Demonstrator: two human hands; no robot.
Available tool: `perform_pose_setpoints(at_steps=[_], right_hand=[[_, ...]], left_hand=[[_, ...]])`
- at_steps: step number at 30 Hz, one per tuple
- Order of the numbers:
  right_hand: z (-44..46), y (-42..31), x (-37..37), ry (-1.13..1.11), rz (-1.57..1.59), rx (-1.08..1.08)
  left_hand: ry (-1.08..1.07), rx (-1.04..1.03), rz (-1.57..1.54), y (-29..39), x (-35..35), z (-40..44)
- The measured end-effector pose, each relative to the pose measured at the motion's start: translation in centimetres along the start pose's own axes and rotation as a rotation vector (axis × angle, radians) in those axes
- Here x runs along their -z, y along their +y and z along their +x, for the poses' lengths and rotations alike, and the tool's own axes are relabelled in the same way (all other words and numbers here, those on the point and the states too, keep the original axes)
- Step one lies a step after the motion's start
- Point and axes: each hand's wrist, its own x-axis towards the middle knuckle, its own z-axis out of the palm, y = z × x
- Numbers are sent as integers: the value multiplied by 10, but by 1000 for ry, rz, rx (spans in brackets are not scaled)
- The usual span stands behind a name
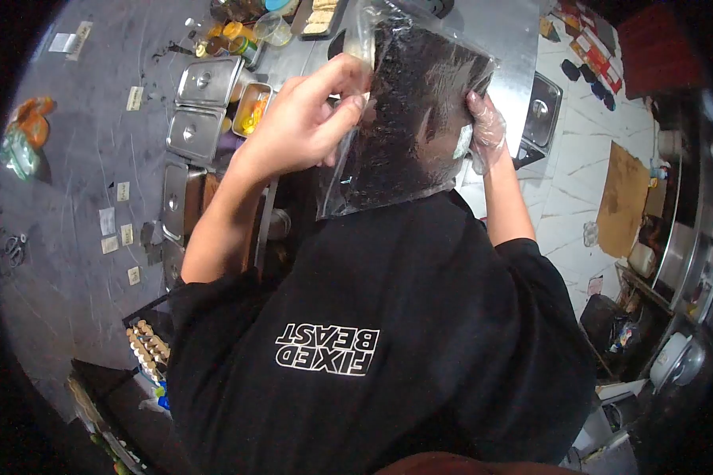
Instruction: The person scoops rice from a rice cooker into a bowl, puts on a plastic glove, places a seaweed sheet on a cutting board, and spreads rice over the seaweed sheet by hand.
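Observation:
A clear plastic pack of dark nori sheets (420,103) is raised over the metal counter (515,24), tilted in front of my chest. My left hand (325,111), bare, pinches the left edge of the plastic between thumb and fingers. On the opposite side, my right hand (487,134) wears a thin clear glove and grips the right edge. Its thumb lies on the front of the pack, and the other fingers are mostly hidden behind it. Light glares off the wrinkled plastic.
Lidded steel pans (206,81) and a pan of orange food (252,109) line the left side. Bottles (234,36) and a tray of pale food pieces (321,17) stand farther up. Eggs (146,344) sit lower left; cardboard (622,198) lies on the right floor.

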Motion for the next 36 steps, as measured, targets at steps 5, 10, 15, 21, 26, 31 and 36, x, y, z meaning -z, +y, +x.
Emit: perform_pose_setpoints(at_steps=[5, 10, 15, 21, 26, 31, 36], right_hand=[[0, -3, 3, 32, -7, -3], [6, -3, 7, 66, -5, -6], [23, -1, 5, 71, 21, 22], [52, 10, 7, 48, -149, 40], [86, 9, -15, 135, -247, 0], [105, 11, -20, 209, -333, 26], [111, 17, -60, 259, -152, 106]], left_hand=[[-146, 31, -79, -3, 3, 3], [-188, 72, -176, -14, 4, 8], [49, 119, -29, -16, 18, 15], [-211, -38, 19, -61, 69, 42], [-76, -244, -42, -103, 97, 70], [-83, -649, -1, -118, 143, 127], [-318, -743, -188, -121, 165, 175]])
